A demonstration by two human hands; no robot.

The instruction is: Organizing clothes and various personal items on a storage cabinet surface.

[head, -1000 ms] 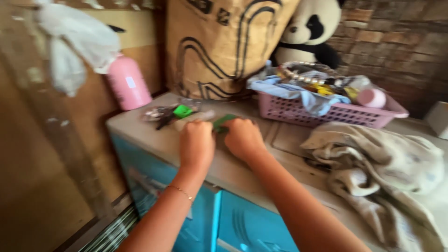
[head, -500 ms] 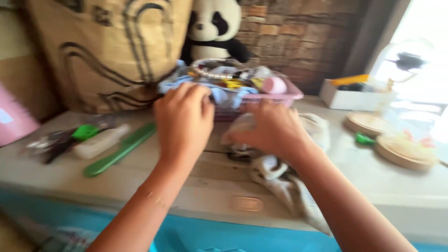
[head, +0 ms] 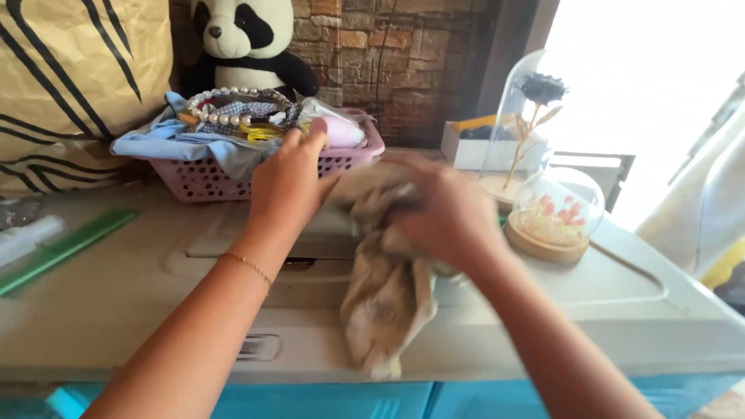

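A crumpled beige cloth point(head: 386, 283) hangs between my two hands over the grey cabinet top point(head: 140, 295). My left hand point(head: 289, 185) grips its upper left end, right in front of the pink basket point(head: 208, 178). Blurred with motion, my right hand point(head: 444, 219) is closed on the cloth's upper right part. The cloth's lower end droops to the cabinet's front edge.
The pink basket holds blue fabric, a pearl string and small items. Behind it sit a panda plush point(head: 242, 43) and a tan paper bag point(head: 74, 77). A green comb point(head: 66, 247) lies at left. Two glass domes point(head: 552, 213) with flowers stand at right, before a white box point(head: 466, 151).
My hands left the green comb and moved right to the beige cloth, then gathered and lifted it. The view swung right, so the pink bottle is out of sight.
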